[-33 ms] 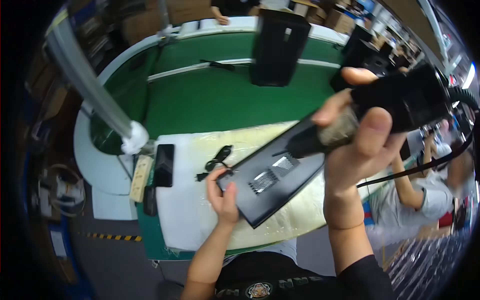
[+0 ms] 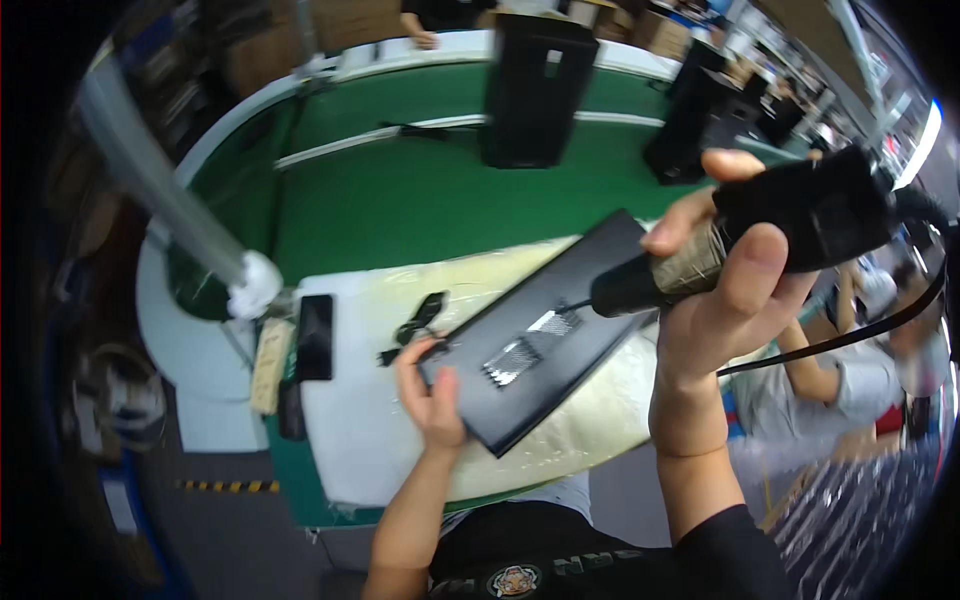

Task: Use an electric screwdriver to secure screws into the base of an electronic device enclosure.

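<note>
My right hand is closed around a black electric screwdriver, its middle wrapped in tan tape. Its thin bit points down and left over a flat black box-shaped casing, close to two silvery vented patches. Whether the bit touches the surface I cannot tell. The casing lies tilted on a padded cover. At its left corner, my left hand grips the edge, thumb on top. Just beyond those fingers lies a bundled black cable.
A black phone-like slab and a cream strip-shaped object lie at left beside a metal post. A tall black speaker-like box stands on the green belt. A dark strap hangs at right, where another person sits.
The whole view has shifted slightly, moving the table and casing left in the picture. Against the vents, the screwdriver's bit sits a little farther right. Both hands keep their grip.
</note>
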The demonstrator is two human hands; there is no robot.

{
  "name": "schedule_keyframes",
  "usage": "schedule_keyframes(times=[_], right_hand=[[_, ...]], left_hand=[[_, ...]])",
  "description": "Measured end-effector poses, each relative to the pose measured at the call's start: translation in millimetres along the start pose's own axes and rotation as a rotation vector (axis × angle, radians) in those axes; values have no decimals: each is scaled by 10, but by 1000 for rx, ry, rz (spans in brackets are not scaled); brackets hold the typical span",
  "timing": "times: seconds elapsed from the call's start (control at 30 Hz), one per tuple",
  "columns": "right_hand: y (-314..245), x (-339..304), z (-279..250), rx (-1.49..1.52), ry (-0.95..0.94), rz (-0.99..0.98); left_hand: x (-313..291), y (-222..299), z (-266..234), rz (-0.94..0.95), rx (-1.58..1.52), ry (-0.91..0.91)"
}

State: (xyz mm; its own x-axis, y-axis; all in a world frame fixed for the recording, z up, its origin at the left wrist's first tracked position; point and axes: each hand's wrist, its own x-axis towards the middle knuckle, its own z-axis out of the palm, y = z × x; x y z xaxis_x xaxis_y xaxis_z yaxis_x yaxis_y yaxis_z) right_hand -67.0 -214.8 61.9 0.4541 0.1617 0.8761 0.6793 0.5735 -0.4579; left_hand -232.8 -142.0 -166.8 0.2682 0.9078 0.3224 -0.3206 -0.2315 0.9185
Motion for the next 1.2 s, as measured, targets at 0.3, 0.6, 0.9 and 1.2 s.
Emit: schedule_keyframes(times=[0.3,0.6,0.9,1.2], right_hand=[[818,-600,-2240,-656,347,77],[770,-812,-2296,-669,266,204],[-143,-130,-734,-16,212,141],[-105,-242,725,179,-321,171]], left_hand=[[-46,3,123,-57,-239,23],[-17,20,89,-67,-221,-1],[0,-3,41,41,-58,10],[-6,63,19,9,-154,16]])
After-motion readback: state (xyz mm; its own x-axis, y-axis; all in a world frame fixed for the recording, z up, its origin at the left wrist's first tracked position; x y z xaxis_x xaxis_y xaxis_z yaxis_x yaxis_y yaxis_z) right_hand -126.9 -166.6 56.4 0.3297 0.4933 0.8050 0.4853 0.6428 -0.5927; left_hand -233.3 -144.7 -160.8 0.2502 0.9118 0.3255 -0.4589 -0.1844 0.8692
